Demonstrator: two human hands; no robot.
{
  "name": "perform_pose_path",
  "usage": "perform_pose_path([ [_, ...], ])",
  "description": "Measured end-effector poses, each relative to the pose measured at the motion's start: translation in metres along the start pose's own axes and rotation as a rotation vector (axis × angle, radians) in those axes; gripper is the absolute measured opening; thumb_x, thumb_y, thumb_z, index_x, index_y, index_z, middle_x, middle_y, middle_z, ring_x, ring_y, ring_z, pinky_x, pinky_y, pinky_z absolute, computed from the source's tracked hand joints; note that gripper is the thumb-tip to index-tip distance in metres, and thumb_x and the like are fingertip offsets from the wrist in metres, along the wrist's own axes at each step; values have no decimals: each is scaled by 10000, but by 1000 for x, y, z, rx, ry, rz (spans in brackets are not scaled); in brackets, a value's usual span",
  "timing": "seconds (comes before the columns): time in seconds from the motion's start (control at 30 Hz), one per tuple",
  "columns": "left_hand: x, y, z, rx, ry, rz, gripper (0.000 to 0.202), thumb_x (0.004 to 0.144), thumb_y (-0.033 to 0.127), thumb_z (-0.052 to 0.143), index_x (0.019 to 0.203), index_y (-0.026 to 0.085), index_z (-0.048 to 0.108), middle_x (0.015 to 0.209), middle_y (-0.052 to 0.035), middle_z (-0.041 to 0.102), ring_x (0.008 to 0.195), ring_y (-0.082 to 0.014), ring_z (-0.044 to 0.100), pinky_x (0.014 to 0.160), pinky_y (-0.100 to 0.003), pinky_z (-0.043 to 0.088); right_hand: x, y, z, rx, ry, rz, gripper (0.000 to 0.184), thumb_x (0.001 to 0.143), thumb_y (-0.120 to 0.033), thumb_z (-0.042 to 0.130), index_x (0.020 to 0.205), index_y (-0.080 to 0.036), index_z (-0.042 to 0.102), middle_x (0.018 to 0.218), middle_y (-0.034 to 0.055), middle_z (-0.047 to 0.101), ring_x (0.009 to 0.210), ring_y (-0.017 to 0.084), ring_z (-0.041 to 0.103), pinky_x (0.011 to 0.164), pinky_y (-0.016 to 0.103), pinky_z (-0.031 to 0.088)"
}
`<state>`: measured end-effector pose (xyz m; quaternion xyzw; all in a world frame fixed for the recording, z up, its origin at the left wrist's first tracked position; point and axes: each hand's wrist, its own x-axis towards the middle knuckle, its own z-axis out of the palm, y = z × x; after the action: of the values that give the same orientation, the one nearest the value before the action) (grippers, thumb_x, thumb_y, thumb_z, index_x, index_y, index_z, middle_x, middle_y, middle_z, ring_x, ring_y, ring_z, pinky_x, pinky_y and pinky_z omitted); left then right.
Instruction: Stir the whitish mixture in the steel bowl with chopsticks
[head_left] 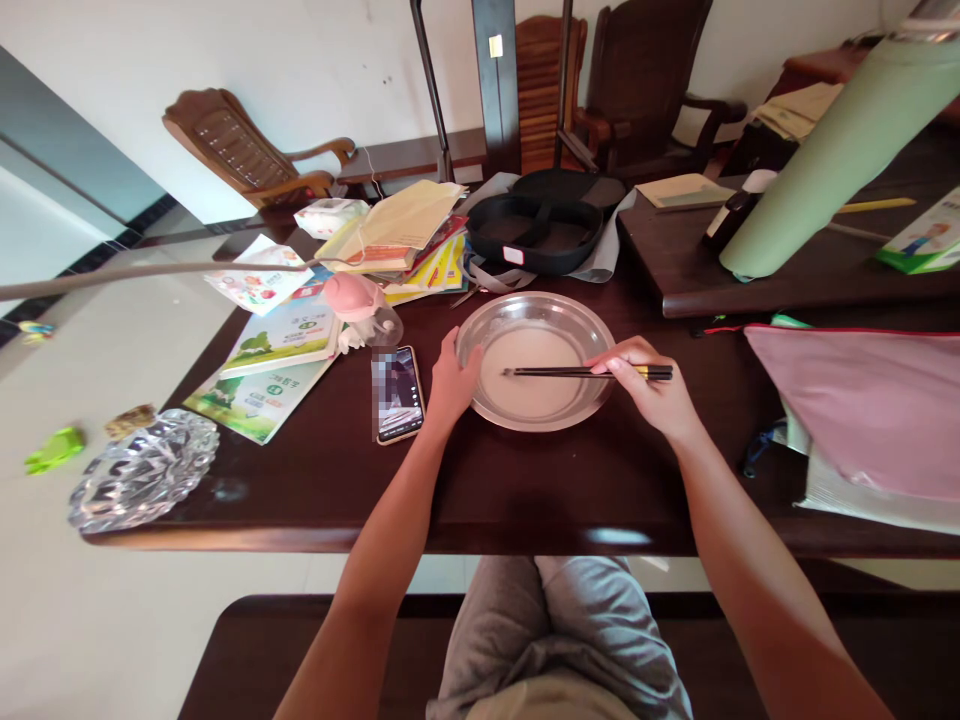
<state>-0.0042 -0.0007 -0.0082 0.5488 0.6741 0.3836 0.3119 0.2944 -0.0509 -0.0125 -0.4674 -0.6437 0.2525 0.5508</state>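
Shallow metal dish (536,322) — shiny rim, pale milky liquid inside.

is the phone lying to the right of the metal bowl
No, the phone lies on the table left of the metal bowl, just beside the left hand that steadies the rim.
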Motion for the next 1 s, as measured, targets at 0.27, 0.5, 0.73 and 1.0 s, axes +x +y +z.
perform_pose_path([
  [0.27,1,-2,0,-3,-4,10,641,1030,357,759,1640,198,646,1641,-198,749,1499,-389,732,1338,-546,511,-2,9,-13,52,247,44,650,1040,-841,677,667,-313,749,696,44,774,751,294,783,857,504,651],
  [0.5,0,0,0,-4,-4,-1,656,1032,356,742,1659,197,633,1679,-192,725,1578,-375,682,1369,-517,483,-1,3,-2,-40,17,-14,590,1019,-849,714,806,-320,867,898,64,899,944,312,821,973,527,613],
  [0.73,-2,5,-2,2,-17,0,666,1035,330,735,1666,155,619,1669,-223,724,1498,-389,733,1346,-535,502,-1,9,-15,59,316,35,666,1018,-860,698,662,-302,774,690,42,796,707,286,785,859,506,656],
  [1.0,-4,12,-2,25,-20,-37,699,1054,322,722,1696,84,583,1703,-260,686,1589,-385,669,1373,-492,470,-1,6,-3,-59,39,-19,600,1021,-850,713,811,-312,877,896,57,912,915,303,833,970,511,632],
])
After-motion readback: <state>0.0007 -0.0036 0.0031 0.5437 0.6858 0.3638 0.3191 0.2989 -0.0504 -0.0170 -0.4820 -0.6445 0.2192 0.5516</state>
